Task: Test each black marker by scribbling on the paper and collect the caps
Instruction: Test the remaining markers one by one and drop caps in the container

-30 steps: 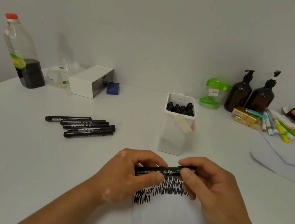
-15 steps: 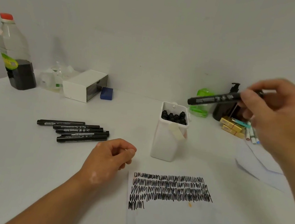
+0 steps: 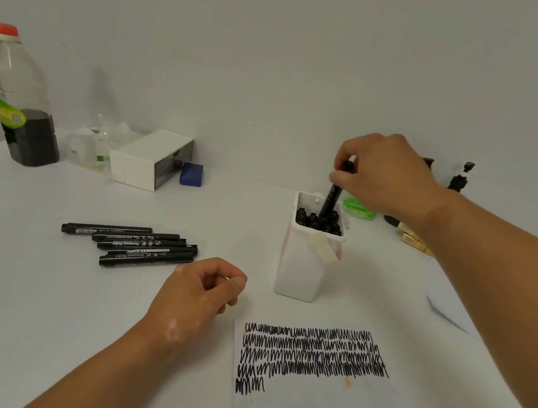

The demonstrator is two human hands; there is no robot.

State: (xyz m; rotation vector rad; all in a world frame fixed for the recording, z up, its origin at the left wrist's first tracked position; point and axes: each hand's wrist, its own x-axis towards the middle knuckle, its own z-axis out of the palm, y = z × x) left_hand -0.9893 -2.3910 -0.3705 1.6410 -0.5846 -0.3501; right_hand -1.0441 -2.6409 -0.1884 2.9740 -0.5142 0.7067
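My right hand (image 3: 384,175) pinches the top end of a black marker (image 3: 331,197) that stands almost upright, its lower end down among several black markers inside a white holder (image 3: 300,267). My left hand (image 3: 203,293) rests on the table left of the paper, fingers loosely curled; I cannot tell whether it holds a cap. The paper (image 3: 315,383) in front bears several rows of black scribbles. Several capped black markers (image 3: 130,245) lie side by side on the table to the left.
A plastic bottle (image 3: 19,103) with dark liquid stands at the far left. A white box (image 3: 151,159) and a blue block (image 3: 191,174) sit at the back. Dark pump bottles (image 3: 459,177) and small gold boxes (image 3: 410,235) are behind my right arm. Another sheet (image 3: 449,310) lies right.
Both hands held the marker over the paper a second ago. My right hand then lifted it and now lowers it into the white holder. My left hand stayed on the table.
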